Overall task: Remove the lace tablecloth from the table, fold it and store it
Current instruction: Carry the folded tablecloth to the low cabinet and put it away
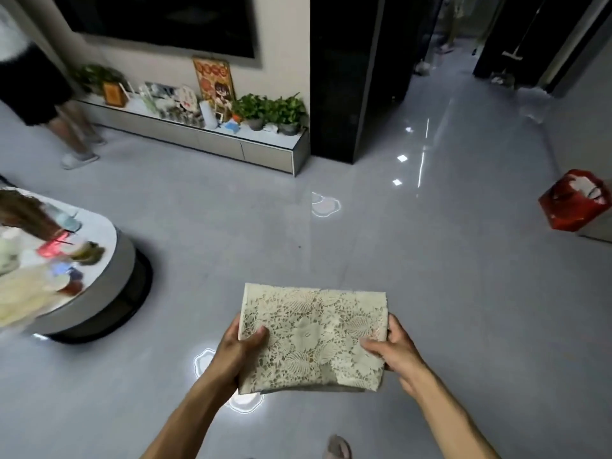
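The cream lace tablecloth is folded into a flat rectangle and held level in front of me above the grey floor. My left hand grips its left edge, thumb on top and fingers underneath. My right hand grips the right edge the same way. The oval table stands at the left, away from the cloth, with several blurred items on its top.
A low TV cabinet with potted plants and ornaments runs along the far wall. A person's legs stand at the far left. A dark cabinet stands beyond, a red bag at the right. A corridor opens at the upper right.
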A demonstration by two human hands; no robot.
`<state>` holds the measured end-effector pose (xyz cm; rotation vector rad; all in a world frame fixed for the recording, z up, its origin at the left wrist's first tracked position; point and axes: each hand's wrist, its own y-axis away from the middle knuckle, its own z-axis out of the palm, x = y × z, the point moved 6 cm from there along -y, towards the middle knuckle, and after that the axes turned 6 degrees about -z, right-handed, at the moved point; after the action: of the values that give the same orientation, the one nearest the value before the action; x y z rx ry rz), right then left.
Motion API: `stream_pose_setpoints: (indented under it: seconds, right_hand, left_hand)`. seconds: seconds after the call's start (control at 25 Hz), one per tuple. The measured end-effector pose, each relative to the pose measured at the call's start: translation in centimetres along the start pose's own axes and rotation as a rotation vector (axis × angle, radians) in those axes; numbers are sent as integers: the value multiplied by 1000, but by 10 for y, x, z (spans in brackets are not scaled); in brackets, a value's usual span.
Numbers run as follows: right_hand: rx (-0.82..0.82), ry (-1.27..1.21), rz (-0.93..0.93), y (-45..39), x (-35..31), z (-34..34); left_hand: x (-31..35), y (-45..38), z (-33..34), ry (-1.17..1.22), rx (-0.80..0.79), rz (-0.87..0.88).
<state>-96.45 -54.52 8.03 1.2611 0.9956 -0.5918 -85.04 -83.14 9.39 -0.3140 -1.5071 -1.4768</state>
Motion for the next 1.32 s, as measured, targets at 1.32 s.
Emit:
stream_pose_setpoints:
  seconds: [1.32]
  right_hand:
    - [194, -130, 110, -962, -472, 409]
  left_hand:
    - [717, -869, -214, -25, 131, -40]
